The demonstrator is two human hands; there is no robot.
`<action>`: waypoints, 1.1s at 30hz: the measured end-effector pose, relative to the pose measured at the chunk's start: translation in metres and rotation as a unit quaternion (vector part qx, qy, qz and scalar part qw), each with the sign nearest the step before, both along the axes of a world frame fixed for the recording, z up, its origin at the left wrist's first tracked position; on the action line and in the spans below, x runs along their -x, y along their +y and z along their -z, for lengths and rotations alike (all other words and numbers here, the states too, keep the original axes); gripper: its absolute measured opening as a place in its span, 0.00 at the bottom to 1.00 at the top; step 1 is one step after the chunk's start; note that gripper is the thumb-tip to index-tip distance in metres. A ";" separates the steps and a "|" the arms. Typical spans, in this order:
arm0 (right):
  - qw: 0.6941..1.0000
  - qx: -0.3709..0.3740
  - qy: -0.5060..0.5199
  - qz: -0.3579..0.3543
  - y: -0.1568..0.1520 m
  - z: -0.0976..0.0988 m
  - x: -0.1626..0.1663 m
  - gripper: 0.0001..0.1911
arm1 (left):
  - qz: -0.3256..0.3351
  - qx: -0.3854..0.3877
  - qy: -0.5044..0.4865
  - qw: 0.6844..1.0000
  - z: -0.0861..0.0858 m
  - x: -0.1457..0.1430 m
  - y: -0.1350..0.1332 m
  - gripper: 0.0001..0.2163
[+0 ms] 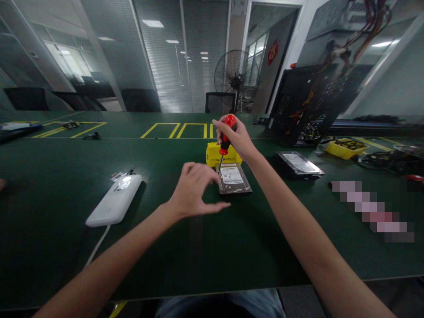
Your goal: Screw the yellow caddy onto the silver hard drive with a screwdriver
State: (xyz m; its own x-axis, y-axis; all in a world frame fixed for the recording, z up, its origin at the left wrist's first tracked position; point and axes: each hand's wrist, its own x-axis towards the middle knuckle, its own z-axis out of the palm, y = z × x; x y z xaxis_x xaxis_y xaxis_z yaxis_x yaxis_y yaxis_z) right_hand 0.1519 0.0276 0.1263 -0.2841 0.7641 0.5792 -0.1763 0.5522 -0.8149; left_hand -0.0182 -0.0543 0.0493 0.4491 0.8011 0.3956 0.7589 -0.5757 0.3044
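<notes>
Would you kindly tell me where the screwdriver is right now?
In the head view, the screwdriver is just right of centre, held in the right hand, its tip by the left edge of the thin hard drive.

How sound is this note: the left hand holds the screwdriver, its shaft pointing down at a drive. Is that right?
Wrong hand: the head view shows the right hand holding the screwdriver. Its shaft does point down at a drive.
</notes>
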 end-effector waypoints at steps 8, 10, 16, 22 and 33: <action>1.000 0.015 0.012 0.003 0.017 0.007 -0.003 0.24 | -0.023 0.149 0.007 0.988 0.038 0.001 0.053 0.53; 1.000 0.018 0.013 -0.005 0.021 0.009 -0.004 0.24 | -0.008 0.159 0.016 0.987 0.045 -0.005 0.052 0.55; 0.999 0.025 0.041 -0.022 0.022 0.011 -0.005 0.23 | -0.002 0.133 0.036 0.990 0.053 -0.017 0.047 0.54; 0.999 0.017 0.033 -0.004 0.020 0.012 -0.003 0.26 | -0.005 0.107 0.022 0.994 0.056 -0.017 0.045 0.52; 0.999 0.037 0.005 -0.019 0.023 0.012 -0.007 0.23 | 0.000 0.111 0.031 0.993 0.057 -0.013 0.043 0.50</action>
